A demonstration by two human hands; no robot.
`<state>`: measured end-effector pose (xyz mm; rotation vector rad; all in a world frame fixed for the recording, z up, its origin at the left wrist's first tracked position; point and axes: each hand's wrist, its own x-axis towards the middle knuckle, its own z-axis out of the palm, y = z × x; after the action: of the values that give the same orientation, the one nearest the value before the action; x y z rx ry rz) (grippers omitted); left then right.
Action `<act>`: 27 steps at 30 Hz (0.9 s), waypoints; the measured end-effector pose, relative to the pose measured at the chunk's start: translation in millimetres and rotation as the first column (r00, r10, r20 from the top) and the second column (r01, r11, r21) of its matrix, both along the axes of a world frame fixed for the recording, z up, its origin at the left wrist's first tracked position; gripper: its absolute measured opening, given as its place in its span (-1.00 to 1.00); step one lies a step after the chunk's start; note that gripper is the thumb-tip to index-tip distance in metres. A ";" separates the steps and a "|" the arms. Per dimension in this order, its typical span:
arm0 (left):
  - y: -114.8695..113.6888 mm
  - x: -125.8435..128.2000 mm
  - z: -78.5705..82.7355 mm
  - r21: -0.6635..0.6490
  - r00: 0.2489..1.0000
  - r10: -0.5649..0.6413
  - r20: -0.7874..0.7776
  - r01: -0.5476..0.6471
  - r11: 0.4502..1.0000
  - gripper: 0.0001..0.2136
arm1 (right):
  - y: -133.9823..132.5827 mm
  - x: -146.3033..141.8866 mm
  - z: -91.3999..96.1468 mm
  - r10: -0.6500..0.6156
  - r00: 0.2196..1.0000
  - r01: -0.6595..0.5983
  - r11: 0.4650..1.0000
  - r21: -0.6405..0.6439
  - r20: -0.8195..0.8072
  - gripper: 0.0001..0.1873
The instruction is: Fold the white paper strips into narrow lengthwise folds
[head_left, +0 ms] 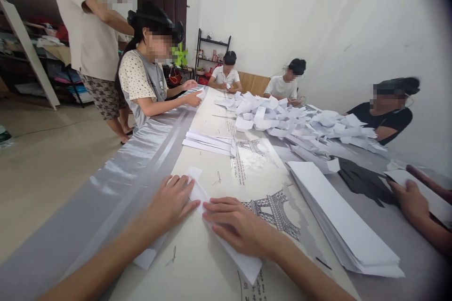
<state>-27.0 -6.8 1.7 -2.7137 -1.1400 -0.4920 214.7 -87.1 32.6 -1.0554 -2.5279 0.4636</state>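
My left hand [172, 200] lies flat on a long white paper strip [197, 193], pressing its folded upper part onto the table. Just to the right, my right hand [237, 225] presses the same strip, fingers pointing left toward the fold. The strip runs diagonally under both hands, its lower end [249, 265] sticking out toward me. Both hands rest on a tablecloth [257, 174] printed with tower drawings.
A thick stack of white strips [339, 216] lies right of my hands, a smaller stack [208, 142] farther up. A big heap of folded papers [296, 120] fills the far middle. Several people sit or stand around; another person's hand [411, 200] is at right.
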 end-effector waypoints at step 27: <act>-4.7 2.0 3.4 -0.041 0.998 -0.016 -0.066 0.013 0.999 -0.57 | -8.1 2.0 -18.7 -0.026 0.996 0.019 0.996 0.082 0.080 -0.59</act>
<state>-25.0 -11.5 5.2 -2.7520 -1.1262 -0.3821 216.7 -95.2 13.9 -1.0919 -2.5784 0.3152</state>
